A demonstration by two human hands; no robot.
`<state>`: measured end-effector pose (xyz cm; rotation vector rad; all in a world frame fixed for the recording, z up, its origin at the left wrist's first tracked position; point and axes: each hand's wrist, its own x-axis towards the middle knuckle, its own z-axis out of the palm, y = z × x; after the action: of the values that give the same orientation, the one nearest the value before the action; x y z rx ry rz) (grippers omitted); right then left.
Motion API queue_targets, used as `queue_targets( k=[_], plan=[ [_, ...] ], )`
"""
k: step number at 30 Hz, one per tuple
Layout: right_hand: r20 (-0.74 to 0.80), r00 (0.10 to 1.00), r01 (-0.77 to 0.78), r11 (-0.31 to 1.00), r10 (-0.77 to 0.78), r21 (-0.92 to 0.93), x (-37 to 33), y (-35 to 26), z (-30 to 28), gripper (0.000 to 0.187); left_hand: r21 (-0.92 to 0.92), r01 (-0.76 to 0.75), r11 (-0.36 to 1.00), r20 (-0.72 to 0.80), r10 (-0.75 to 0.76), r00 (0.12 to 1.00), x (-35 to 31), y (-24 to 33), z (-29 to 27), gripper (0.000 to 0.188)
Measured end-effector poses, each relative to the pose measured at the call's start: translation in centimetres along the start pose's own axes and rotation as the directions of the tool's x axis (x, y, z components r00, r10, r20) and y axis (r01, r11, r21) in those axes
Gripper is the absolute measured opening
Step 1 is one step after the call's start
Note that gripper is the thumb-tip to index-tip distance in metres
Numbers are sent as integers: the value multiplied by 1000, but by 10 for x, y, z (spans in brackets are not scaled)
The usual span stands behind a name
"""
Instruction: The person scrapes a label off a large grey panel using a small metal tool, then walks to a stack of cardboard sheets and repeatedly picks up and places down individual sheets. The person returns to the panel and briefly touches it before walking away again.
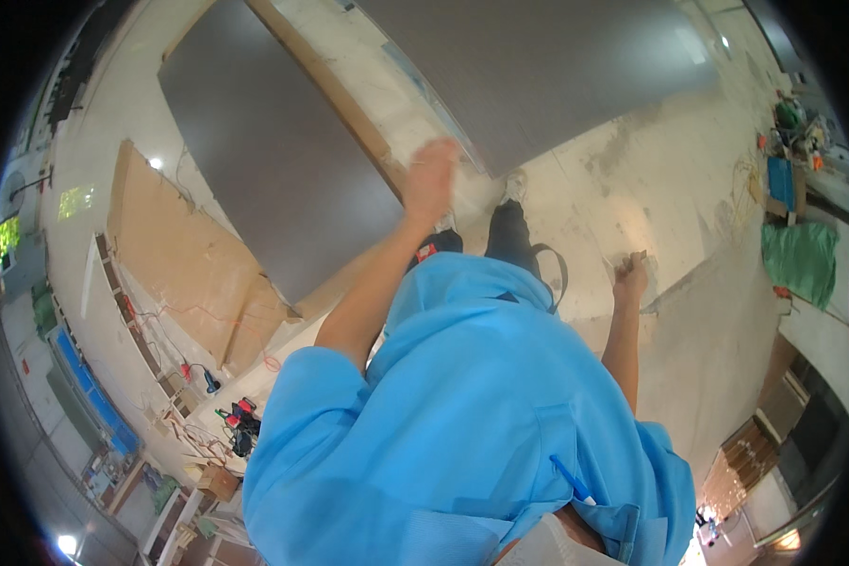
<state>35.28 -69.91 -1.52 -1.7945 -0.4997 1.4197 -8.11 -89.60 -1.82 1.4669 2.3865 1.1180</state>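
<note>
My left hand (431, 179) reaches forward over the gap between two large dark grey panels, close to the corner of the right one. Motion smears its fingers, and whether it touches a panel does not show. The left panel (264, 141) lies over brown sheet material, which shows along its right edge. The right panel (547, 75) extends past the top of the view. Off to my right side, my right hand (631, 275) hangs above the pale floor with its fingers curled closed. Anything inside that hand is hidden or too small to make out.
Brown cardboard (174, 245) lies on the floor left of the panels. Behind it are cables and red-and-black tools (242, 424). A green cloth (800, 259) and assorted items stand at far right. My feet are between and just behind the panels.
</note>
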Motion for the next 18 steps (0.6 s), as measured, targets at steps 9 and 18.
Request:
queue_targets(
  k=[9,18],
  plan=[
    [197,980,80,951,-21,-297,-27,27,-4,20,-46,331,943,375,-290,880,-7,20,11,51],
    [486,853,423,797,-190,-431,-81,17,56,26,132,60,989,359,-104,927,8,50,21,42]
  ],
)
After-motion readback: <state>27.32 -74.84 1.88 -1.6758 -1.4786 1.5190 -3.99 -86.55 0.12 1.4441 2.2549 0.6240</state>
